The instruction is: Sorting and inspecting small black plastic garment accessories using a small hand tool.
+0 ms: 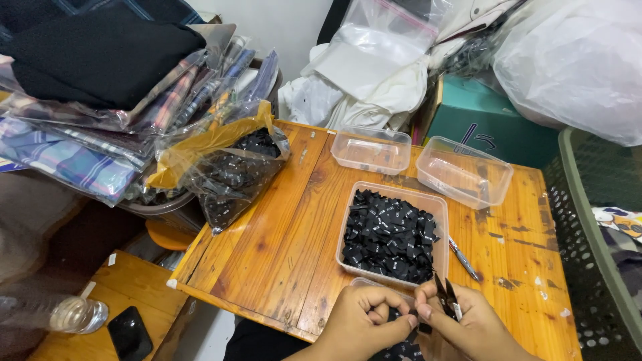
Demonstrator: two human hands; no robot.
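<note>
Small black cloth label [412, 313] pinched between both hands at the near edge of the wooden table [281, 241], just in front of the tub of labels [391, 234]. Left hand [361, 321] closed on it, thumb and fingers curled tight. Right hand [468, 324] closed too, gripping small black snips [447, 297], blades up, and pinching the label's other end.

Step in hand, by my reading: trimming or parting one label, the full tub serving as the stock. The next move likely calls for the blades to come to the label's edge while the left pinch keeps it taut; a fine, close cut.

Outward: a pen [463, 258] lies just right of the tub. Two empty clear tubs [372, 150] [464, 171] sit at the far side. A plastic bag of more labels [231, 177] slumps at the table's left, under bagged plaid cloth [73, 157]. Green crate [592, 220] at right.

Hard to make out: a second container under the hands, mostly covered; whether the snips are open; fingertips on the label; the wrists, cut off by the frame's lower edge.
</note>
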